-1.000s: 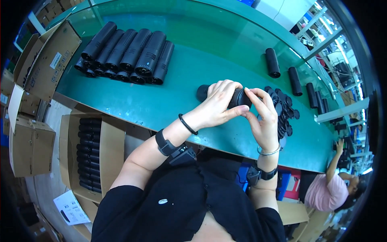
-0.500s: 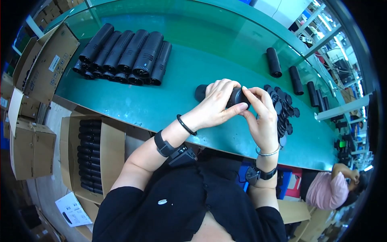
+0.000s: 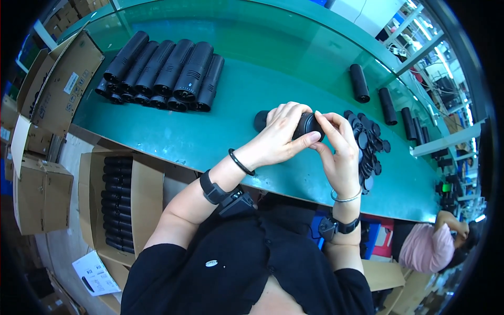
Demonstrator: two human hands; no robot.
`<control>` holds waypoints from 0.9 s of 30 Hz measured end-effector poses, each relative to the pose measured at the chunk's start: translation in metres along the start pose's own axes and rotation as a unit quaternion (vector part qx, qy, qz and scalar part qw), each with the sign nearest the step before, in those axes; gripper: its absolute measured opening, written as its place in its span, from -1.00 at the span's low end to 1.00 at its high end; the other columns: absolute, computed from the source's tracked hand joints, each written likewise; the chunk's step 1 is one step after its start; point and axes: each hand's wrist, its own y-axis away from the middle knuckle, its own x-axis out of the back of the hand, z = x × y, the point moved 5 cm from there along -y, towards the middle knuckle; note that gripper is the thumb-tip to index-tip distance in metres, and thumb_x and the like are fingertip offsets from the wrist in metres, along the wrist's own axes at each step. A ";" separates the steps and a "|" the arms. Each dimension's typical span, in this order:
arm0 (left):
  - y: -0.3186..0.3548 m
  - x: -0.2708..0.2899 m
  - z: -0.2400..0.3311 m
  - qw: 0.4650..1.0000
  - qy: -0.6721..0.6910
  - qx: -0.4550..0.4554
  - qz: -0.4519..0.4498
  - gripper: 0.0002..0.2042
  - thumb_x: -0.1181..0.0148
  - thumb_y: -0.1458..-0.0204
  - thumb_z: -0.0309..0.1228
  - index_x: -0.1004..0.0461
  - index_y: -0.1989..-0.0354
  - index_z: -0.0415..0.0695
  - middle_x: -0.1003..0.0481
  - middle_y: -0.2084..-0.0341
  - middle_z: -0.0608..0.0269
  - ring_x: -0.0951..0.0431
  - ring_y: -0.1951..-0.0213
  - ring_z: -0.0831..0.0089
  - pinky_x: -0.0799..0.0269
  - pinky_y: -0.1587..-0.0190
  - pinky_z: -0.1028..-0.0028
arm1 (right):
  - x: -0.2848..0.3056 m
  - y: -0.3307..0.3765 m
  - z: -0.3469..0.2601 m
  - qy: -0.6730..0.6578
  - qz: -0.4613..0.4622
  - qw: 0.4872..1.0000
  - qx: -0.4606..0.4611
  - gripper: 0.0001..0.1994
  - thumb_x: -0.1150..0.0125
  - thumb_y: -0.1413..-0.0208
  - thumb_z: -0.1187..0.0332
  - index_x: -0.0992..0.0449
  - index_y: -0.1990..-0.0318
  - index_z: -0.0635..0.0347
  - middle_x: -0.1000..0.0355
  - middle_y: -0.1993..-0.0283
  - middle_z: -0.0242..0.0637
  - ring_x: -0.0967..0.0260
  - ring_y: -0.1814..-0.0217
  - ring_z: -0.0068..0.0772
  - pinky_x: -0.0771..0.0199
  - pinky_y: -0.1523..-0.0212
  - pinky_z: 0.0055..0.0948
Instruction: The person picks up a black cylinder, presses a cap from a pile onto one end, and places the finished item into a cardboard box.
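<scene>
My left hand is wrapped around a black cylinder held low over the green table, its far end showing to the left of my fingers. At the cylinder's right end is a round black cap. The fingertips and thumb of my right hand close on that cap's rim, and my left thumb presses near it too. Just right of my right hand lies a loose heap of flat round black caps. The middle of the cylinder is hidden by my left hand.
Black cylinders are stacked in layers at the table's far left. Single cylinders lie along the right back edge. An open carton with more cylinders stands below left. A metal post and a seated person are at right.
Both hands stay almost in place, with a very slight shift left. The cap end of the cylinder has turned a little and shows slightly more between my fingers. The grip is the same.
</scene>
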 end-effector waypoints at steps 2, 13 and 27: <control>0.000 0.001 -0.001 1.000 0.001 0.005 -0.002 -0.49 -0.09 -0.18 -0.06 -0.27 -0.11 -0.22 -0.32 -0.01 -0.05 -0.29 -0.13 0.02 -0.12 -0.22 0.15 | -0.001 0.000 0.001 -0.020 0.021 1.000 0.006 -0.47 -0.37 0.12 0.58 -0.48 -0.11 0.23 -0.31 -0.04 -0.13 -0.38 -0.02 -0.18 -0.50 0.00 -0.33; 0.000 -0.002 -0.003 1.000 -0.001 -0.003 -0.002 -0.49 -0.08 -0.19 -0.04 -0.26 -0.12 -0.20 -0.32 -0.02 -0.04 -0.29 -0.14 0.02 -0.12 -0.22 0.14 | 0.001 -0.002 -0.001 0.013 -0.005 1.000 0.001 -0.48 -0.37 0.12 0.60 -0.49 -0.10 0.23 -0.31 -0.04 -0.13 -0.40 -0.01 -0.17 -0.52 0.01 -0.33; 0.002 0.000 -0.004 1.000 -0.005 -0.008 0.010 -0.43 -0.08 -0.17 0.00 -0.24 -0.14 -0.23 -0.31 -0.03 -0.06 -0.27 -0.14 0.01 -0.11 -0.22 0.14 | 0.000 -0.002 0.004 -0.012 0.017 1.000 0.017 -0.44 -0.38 0.13 0.60 -0.48 -0.13 0.20 -0.33 -0.07 -0.15 -0.40 -0.07 -0.22 -0.53 -0.01 -0.36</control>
